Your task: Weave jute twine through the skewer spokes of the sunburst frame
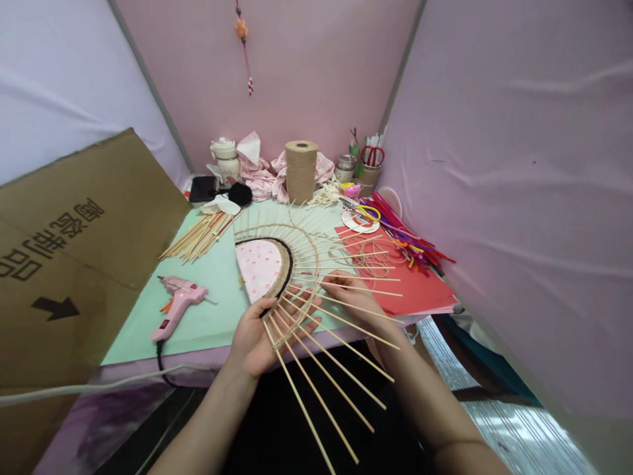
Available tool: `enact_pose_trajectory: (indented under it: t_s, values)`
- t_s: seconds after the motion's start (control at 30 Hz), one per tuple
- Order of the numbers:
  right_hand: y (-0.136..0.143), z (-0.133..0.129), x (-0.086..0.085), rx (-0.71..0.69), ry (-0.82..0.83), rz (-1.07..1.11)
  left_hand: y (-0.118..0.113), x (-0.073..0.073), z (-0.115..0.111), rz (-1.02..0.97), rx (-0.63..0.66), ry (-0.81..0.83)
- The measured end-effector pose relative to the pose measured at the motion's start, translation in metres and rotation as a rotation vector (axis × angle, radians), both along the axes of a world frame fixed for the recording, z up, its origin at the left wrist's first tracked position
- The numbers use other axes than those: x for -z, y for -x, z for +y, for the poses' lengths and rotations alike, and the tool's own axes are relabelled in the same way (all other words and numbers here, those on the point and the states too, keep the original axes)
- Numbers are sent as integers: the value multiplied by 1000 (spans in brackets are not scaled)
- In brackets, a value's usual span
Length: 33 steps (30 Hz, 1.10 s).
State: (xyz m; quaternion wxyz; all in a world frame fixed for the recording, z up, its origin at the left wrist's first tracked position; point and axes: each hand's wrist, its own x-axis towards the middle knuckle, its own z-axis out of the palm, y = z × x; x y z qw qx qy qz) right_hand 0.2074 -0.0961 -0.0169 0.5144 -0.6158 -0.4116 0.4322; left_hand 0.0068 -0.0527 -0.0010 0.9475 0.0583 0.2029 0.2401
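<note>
A half-round woven piece [260, 264] has a pink dotted cloth centre, a black and tan cord border, and thin wooden sticks [341, 343] fanning outward. Twine [316, 254] runs in an arc across the sticks. My left hand [267, 330] supports its near lower end, thumb on the border and fingers beneath the sticks. At the right side of the arc, my right hand [349, 293] has its fingers pinched together close to the twine, partly behind the sticks; what they hold is too small to make out. Loose twine [368, 260] lies in loops beyond that hand.
A pink glue gun [180, 303] lies at left near a cardboard sheet [89, 244]. Loose sticks [202, 236] are piled behind it. A twine spool [301, 171] stands at the back. Scissors [363, 210], coloured pipe cleaners [410, 237] and red paper [415, 293] are at right.
</note>
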Motion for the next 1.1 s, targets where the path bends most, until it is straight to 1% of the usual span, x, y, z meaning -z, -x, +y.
enact_pose_trajectory:
  t_s: [0.1,0.2,0.3,0.4,0.5,0.6,0.67,0.73,0.8,0.87,0.93,1.1]
  values:
    - [-4,-1,-1,13,-1,1,-1,-2,-1,21,-22,22]
    - [-13,-6,-1,8,11,35,-1,-5,-2,39,-26,27]
    - [-30,-18,-1,-15,24,47,0,-8,-2,54,-33,24]
    - [-52,-35,-4,-85,64,-23,0,-11,-2,79,-48,24]
    - [-72,-56,-12,-156,99,-118,0,-13,-2,99,-71,21]
    - [-81,-78,-28,-203,101,-258,0,-14,-1,103,-86,24]
    - [-82,-91,-41,-188,62,-348,0,-14,-1,102,-86,21]
    - [-78,-101,-53,-122,-16,-415,0,-13,0,105,-78,17]
    - [-74,-106,-62,-41,-112,-494,0,-11,0,112,-68,18]
    - [-69,-107,-67,21,-207,-581,1,-8,0,117,-61,20]
    - [-65,-106,-68,54,-288,-648,2,-6,0,121,-56,21]
    - [-57,-103,-70,59,-441,-710,5,-3,0,129,-56,21]
